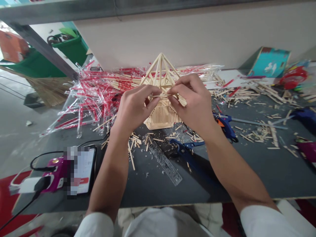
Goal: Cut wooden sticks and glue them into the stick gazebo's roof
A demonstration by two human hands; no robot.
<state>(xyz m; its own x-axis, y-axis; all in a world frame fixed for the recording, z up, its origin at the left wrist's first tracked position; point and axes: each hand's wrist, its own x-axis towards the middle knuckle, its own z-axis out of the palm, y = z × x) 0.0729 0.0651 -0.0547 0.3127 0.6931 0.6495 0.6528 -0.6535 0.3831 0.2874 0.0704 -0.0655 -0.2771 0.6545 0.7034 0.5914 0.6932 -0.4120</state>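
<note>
A small house-like model (161, 118) built of pale wooden sticks stands on the dark table, with a pointed frame of sticks (160, 65) rising at its top. My left hand (138, 107) is at its left side, thumb and forefinger pinched. From the other side my right hand (191, 102) reaches in, its fingers pinched too. Between the two sets of fingertips runs a short wooden stick (164, 96), at the front of the model. The fingers partly hide the stick's ends and the model's middle.
Red-and-clear plastic wrappers (91, 95) with chopsticks lie behind left. A clear ruler (166, 163), blue cutters (184, 148) and a blue glue gun (227, 126) lie nearer. Stick offcuts (261, 133) are scattered right. A phone (85, 171) and purple power strip (55, 174) sit front left.
</note>
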